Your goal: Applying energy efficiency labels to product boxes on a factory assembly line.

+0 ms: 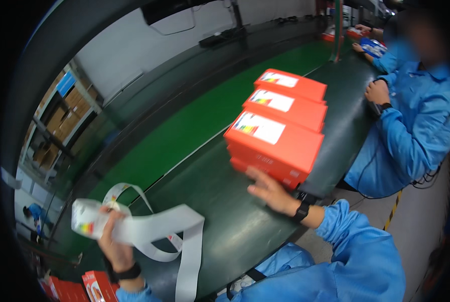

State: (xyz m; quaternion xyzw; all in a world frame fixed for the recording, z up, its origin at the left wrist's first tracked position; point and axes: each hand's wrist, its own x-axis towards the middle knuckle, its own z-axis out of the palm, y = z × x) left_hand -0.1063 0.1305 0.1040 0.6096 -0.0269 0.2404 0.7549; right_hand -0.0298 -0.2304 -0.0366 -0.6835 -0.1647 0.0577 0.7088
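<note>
My left hand (115, 246) is closed on a long white strip of labels (157, 226), which loops and trails down over the table edge. One label with coloured bars (86, 227) shows at the strip's end beyond my fingers. My right hand (273, 194) has its fingers stretched out and holds nothing. It is at the near side of the orange-red boxes (300, 146), close to the lowest part of the front stack; whether the fingertips touch cannot be told. The boxes stand in three rows, and each top carries a white label with coloured bars.
A dark green work table (235, 221) runs alongside a bright green conveyor belt (205, 100). To the right sits a co-worker in a blue jacket (421, 116). More red boxes (69, 289) are at the lower left. A shelf with cartons (64, 118) stands far left, and a green post (338, 30) rises at the back.
</note>
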